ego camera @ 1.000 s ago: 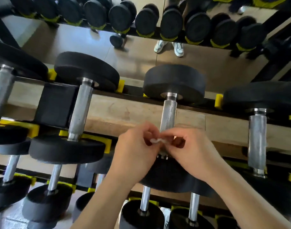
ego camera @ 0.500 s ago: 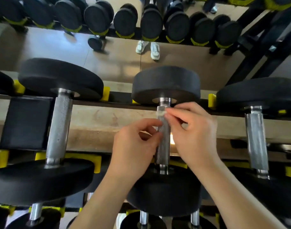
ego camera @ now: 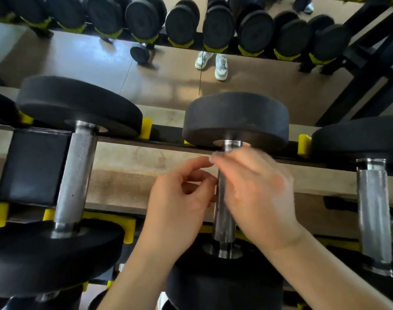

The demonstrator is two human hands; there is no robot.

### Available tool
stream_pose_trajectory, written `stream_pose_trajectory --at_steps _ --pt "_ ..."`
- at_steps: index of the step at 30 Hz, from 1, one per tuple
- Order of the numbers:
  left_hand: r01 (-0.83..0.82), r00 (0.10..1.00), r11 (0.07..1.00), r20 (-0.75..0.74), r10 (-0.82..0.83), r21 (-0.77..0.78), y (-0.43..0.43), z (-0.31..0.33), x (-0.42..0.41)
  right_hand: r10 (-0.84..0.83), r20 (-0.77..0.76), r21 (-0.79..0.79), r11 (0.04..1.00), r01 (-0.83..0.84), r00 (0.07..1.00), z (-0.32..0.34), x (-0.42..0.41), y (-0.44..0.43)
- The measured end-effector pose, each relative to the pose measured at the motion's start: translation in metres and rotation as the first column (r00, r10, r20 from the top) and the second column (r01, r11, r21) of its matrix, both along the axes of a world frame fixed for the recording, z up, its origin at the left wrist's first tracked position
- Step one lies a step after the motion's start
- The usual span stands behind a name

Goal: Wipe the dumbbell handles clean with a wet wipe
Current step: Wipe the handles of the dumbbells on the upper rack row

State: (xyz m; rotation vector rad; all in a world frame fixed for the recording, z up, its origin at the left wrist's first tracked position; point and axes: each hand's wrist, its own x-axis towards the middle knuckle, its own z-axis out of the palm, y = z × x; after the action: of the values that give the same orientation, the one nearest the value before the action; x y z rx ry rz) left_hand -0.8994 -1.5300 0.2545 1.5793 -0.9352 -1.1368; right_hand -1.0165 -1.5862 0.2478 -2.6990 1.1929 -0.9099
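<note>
We are moving the wet wipe (ego camera: 214,157) from the near end of the middle dumbbell handle (ego camera: 224,220) to its far end, so wiping seems to be starting. Our right hand (ego camera: 258,193) is pinching it, blurred; our left hand (ego camera: 177,204) is curling alongside, and we cannot tell whether it grips anything.

I'm looking down on a black steel rack (ego camera: 166,134) whose far and near rails run left to right, with yellow cradles (ego camera: 146,128) fixed along both. Three dumbbells lie across this tier, handles running front to back and well apart from one another: the left dumbbell (ego camera: 79,175), the middle dumbbell (ego camera: 235,117) and the right dumbbell (ego camera: 373,209). Each black head sits at a rail beside a cradle, and another head (ego camera: 1,108) shows at the left edge.
</note>
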Motion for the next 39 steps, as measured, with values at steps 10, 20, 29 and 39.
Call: stream_pose_trajectory --at_steps 10,20,29,39 --pt "0.14 0.983 0.99 0.123 -0.139 0.0 -0.001 0.002 0.004 -0.07 0.075 0.014 0.997 0.069 0.995 0.0 -0.016 0.001" --pt "0.101 0.993 0.995 0.064 -0.1 -0.017 0.001 0.007 -0.004 -0.002 0.139 0.275 0.961 -0.037 0.99 0.003 -0.027 0.011" --pt "0.108 0.955 0.994 0.276 -0.105 0.007 0.004 0.006 -0.009 -0.105 0.138 0.338 0.94 0.053 0.985 0.002 -0.033 0.019" --pt "0.088 0.944 0.996 0.319 -0.084 0.003 0.007 0.005 -0.013 -0.073 0.178 0.398 0.917 -0.004 0.981 0.003 -0.034 0.022"
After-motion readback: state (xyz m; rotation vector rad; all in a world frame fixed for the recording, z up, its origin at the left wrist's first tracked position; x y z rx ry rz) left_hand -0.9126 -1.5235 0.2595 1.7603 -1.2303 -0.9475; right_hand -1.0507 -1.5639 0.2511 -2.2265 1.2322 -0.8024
